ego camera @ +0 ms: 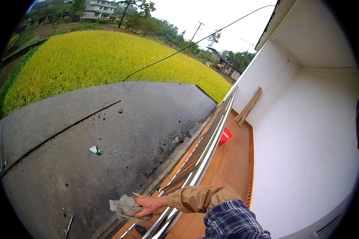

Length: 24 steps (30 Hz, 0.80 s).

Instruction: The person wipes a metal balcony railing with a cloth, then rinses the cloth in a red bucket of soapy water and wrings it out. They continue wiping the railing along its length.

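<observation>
My right hand [150, 205] grips a crumpled, damp-looking grey-white cloth [126, 207] with yellowish patches. The arm, in a tan sleeve with dark plaid fabric above it, reaches left across the shiny metal railing [211, 146]. Hand and cloth are at the outer side of the railing, near its lower end in view. Whether the cloth touches a bar there is hard to tell. My left hand is out of view.
Inside the railing, a red bucket [225, 136] stands on the brown floor [224, 167]. Farther along, wooden boards [249, 106] lean against the white wall [302, 143]. Outside lies a grey concrete slab [77, 179] with litter [95, 150] and a long thin rod [62, 130]. A black cable [197, 42] hangs above.
</observation>
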### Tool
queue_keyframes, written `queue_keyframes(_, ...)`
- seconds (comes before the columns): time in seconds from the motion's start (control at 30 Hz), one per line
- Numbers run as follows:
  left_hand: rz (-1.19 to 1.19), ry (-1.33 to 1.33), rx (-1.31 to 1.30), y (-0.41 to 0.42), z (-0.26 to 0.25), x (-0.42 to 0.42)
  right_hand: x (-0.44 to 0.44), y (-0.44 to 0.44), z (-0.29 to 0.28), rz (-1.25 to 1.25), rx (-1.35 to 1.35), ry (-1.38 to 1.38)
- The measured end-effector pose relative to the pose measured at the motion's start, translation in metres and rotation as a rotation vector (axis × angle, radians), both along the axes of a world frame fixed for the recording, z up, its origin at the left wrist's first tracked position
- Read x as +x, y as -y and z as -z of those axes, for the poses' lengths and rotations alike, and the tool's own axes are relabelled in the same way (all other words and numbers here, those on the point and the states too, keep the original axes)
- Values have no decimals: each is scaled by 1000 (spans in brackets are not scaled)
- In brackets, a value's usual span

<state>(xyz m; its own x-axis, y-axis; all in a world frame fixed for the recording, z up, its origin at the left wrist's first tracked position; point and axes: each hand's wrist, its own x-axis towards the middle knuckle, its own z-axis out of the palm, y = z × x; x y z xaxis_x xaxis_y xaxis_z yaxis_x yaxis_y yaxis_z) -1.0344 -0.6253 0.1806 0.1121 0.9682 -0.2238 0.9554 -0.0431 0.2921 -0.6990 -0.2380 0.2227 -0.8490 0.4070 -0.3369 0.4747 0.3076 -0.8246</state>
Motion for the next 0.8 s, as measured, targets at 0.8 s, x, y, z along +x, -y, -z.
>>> queue_keyframes(0.8,138,11,-16,-20,27,8,71,145,23,864,1138,279)
